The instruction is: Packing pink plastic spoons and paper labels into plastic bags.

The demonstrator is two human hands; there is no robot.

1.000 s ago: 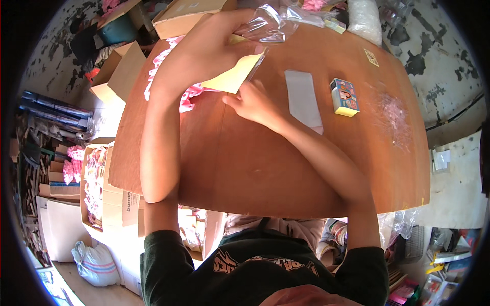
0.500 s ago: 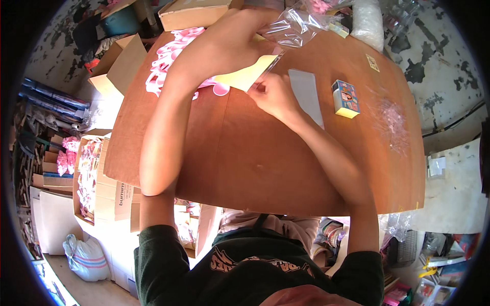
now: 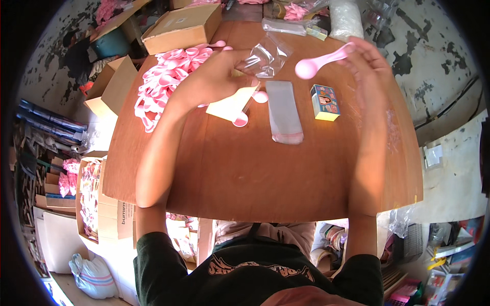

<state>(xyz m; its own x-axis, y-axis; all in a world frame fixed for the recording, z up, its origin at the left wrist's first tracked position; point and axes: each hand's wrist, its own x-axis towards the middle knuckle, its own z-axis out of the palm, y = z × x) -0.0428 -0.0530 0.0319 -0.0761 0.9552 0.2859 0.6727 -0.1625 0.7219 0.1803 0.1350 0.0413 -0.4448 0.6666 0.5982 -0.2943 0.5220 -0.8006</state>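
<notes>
My left hand [image 3: 217,81] is closed around a pale yellow card [image 3: 230,102], which slants below its fingers. The round ends of two pink spoons, a lower spoon [image 3: 240,120] and an upper spoon [image 3: 261,97], show beside the card. A crumpled clear plastic bag [image 3: 269,55] touches or lies just behind the fingers; I cannot tell if it is held. Farther right, my right hand [image 3: 368,64] is raised above the table, pinching the handle of a pink measuring spoon [image 3: 308,68] with its bowl pointing left. A heap of similar pink spoons [image 3: 166,76] lies beyond my left forearm.
Flat clear bags [image 3: 284,109] lie mid-table, beside a small blue and yellow box [image 3: 325,103]. At the far edge are a cardboard box [image 3: 182,28] and a whitish plastic roll [image 3: 346,20]. A carton of pink items [image 3: 91,199] stands left of the table [image 3: 260,178].
My right hand has left the card's edge and swung right, now with a pink spoon in it. My left hand keeps the card, now lower in view. The whole view has shifted somewhat.
</notes>
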